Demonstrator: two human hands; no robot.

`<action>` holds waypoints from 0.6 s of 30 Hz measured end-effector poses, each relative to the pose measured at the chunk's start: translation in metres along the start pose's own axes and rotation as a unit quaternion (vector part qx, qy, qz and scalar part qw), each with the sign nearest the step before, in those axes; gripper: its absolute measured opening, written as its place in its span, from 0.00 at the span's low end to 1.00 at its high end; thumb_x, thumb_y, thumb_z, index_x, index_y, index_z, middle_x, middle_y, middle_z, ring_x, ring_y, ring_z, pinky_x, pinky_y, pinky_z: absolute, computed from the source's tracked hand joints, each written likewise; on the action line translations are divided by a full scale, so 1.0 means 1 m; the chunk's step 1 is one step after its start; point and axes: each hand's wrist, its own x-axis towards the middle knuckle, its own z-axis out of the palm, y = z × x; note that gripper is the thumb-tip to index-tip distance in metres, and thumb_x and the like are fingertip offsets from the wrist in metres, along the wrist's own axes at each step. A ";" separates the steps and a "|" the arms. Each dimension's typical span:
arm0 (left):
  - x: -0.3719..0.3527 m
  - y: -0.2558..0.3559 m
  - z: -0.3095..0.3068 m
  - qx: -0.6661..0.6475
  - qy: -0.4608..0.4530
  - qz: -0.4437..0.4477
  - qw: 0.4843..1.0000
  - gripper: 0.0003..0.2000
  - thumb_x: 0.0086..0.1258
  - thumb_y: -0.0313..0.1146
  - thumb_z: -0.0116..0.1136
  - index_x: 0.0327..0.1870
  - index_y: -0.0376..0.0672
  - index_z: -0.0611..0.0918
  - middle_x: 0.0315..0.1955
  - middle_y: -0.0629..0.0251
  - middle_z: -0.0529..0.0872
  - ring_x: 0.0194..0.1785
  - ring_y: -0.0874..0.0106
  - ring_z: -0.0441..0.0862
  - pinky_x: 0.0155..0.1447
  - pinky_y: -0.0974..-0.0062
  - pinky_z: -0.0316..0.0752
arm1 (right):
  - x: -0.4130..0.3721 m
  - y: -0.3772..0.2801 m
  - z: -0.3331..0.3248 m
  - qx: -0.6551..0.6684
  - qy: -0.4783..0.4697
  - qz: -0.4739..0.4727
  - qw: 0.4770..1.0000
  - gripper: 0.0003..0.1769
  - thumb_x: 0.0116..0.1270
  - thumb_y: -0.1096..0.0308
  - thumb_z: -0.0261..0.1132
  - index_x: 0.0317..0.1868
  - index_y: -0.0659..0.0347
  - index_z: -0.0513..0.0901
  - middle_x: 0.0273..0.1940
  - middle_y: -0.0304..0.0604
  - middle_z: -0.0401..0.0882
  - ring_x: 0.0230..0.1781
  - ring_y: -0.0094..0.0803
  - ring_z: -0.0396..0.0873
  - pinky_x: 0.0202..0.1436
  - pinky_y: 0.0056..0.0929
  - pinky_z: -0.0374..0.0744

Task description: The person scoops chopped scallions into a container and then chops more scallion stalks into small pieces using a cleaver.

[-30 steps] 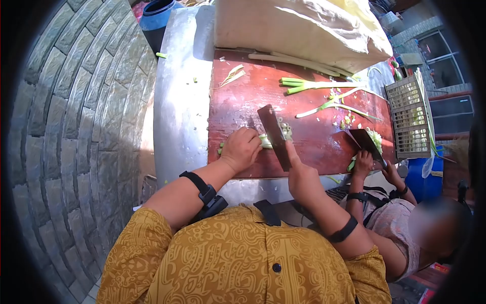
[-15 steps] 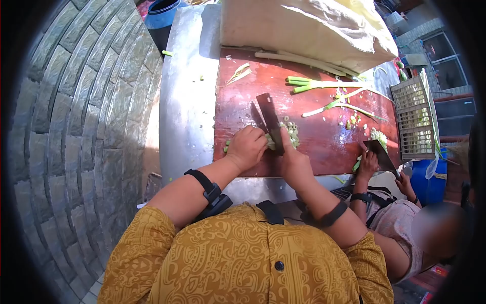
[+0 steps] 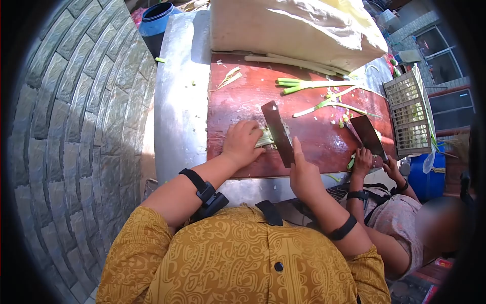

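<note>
My left hand [image 3: 242, 143] is closed over a bunch of green onions [image 3: 264, 138], holding it down on the reddish cutting board [image 3: 238, 104]. The cut ends stick out past my fingertips toward the blade. In my right hand [image 3: 306, 178] is a dark, broad-bladed cleaver [image 3: 278, 133], with my index finger stretched along its spine side. The blade stands just right of the green onions and slants up to the left. It hides most of the chopped pieces behind it.
Whole green onions [image 3: 324, 85] lie across the board's far right. A pale covered block [image 3: 293, 35] stands behind them. At right, a co-worker's hands [image 3: 362, 162] hold another cleaver [image 3: 368, 136] near a plastic crate [image 3: 406, 111]. A stone wall [image 3: 86, 126] rises at left.
My right hand and cleaver have moved right and toward me, away from my left hand. The co-worker's cleaver has risen and turned. The whole view has shifted slightly.
</note>
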 end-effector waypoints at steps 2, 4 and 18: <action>-0.003 0.000 -0.011 -0.004 0.009 0.009 1.000 0.15 0.47 0.32 0.69 0.36 0.42 0.79 0.45 0.62 0.78 0.53 0.60 0.72 0.56 0.63 0.68 | -0.004 0.001 0.001 0.002 -0.014 -0.005 1.000 0.38 0.60 0.78 0.51 0.71 0.68 0.49 0.27 0.65 0.78 0.29 0.63 0.78 0.34 0.55 0.74; -0.010 -0.011 -0.008 -0.028 -0.004 0.015 0.999 0.14 0.47 0.31 0.69 0.35 0.41 0.79 0.45 0.62 0.78 0.53 0.60 0.73 0.56 0.63 0.69 | -0.008 0.001 0.003 -0.013 -0.029 -0.004 0.999 0.39 0.58 0.79 0.50 0.71 0.68 0.49 0.26 0.65 0.78 0.28 0.61 0.79 0.34 0.55 0.75; -0.019 -0.024 0.011 -0.072 0.046 0.056 0.995 0.07 0.50 0.26 0.66 0.30 0.39 0.80 0.38 0.61 0.81 0.44 0.60 0.78 0.50 0.64 0.74 | 0.025 0.014 0.033 -0.045 -0.020 -0.070 0.996 0.40 0.59 0.77 0.53 0.73 0.62 0.49 0.24 0.61 0.78 0.24 0.58 0.78 0.30 0.53 0.74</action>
